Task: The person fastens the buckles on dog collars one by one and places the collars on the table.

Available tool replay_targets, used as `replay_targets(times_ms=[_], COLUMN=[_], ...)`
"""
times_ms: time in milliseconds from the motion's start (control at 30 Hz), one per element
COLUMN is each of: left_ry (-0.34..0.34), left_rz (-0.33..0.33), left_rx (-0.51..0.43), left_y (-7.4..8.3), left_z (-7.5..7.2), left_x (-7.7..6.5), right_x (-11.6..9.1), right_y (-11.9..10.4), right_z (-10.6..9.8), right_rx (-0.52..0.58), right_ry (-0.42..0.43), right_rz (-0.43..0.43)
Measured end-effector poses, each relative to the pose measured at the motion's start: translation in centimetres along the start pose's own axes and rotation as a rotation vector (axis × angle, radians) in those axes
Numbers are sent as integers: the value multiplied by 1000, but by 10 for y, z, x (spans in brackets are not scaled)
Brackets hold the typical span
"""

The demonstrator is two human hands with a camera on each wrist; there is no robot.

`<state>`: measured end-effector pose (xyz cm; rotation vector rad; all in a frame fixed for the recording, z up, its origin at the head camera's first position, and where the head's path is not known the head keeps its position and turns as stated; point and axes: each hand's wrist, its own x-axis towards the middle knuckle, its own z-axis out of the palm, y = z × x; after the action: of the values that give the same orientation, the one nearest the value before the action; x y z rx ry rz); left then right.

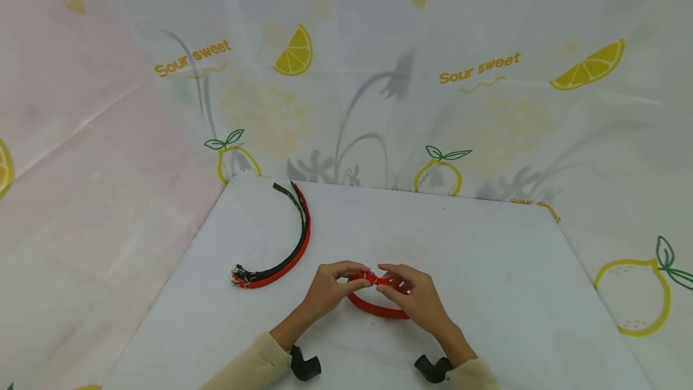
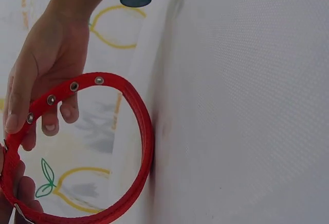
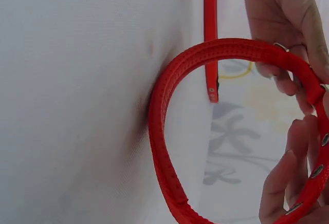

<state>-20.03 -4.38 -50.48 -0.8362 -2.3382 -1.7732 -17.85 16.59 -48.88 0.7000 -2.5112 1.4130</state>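
Head view: two hands work over a white table (image 1: 487, 269), with one red collar (image 1: 379, 310) between them.
Left fingers: the left hand (image 1: 326, 289) pinches the red collar between thumb and fingers, so they are close together.
Right fingers: the right hand (image 1: 419, 298) pinches the part of the band with holes, close together too.
Red collar: it makes a loop. The top is in both hands' fingertips. The round part hangs below the fingers and seems to touch the table.
Small holes: the metal-edged holes (image 2: 74, 86) run in a row by the right fingers.
Other straps: a dark strap (image 1: 303, 239) and a red strap (image 1: 281, 272) lie together, well left of the left fingers and farther off.
Slip: if one thumb lets go too soon, the bendy loop could spring open.
Twist: if the two hands turn different ways, the band could get twisted.
Hidden part: the fingers cover the join, so a bad fit there could be missed. I cannot tell if it is fastened.
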Motion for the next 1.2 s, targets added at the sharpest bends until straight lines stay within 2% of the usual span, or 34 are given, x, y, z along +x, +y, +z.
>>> replay_targets(times_ms=[100, 200, 367, 467, 567, 767, 833, 900, 1033, 1200], left_ry=[8, 5, 0, -4, -15, -35, -28, -18, -12, -11], left_rz=[-11, -54, -132, -130, -118, -141, -146, -153, -173, -203], left_rx=[-7, -28, -71, -84, -92, -96, -102, -99, -67, -88], left_y=[10, 18, 4, 8, 16, -3, -7, -11, -12, -12], left_z=[-2, -6, -6, -6, -5, 0, 0, -2, -5, -6], left_x=[0, 0, 0, 2, 4, 3, 2, 2, 2, 1], right_x=[-3, -8, -13, -12, -12, -13, -14, -16, -21, -25], right_y=[1, -2, -16, -18, -13, 3, 7, 10, 14, 5], right_z=[-2, -10, -25, -26, -19, 1, 3, 2, -8, -20], right_rx=[14, 27, 144, 233, 240, 191, 191, 197, 206, 255], right_ry=[4, -6, -48, -51, -47, 4, 29, 39, 8, 6], right_rz=[48, 65, 92, 107, 112, 162, 126, 75, -2, 79])
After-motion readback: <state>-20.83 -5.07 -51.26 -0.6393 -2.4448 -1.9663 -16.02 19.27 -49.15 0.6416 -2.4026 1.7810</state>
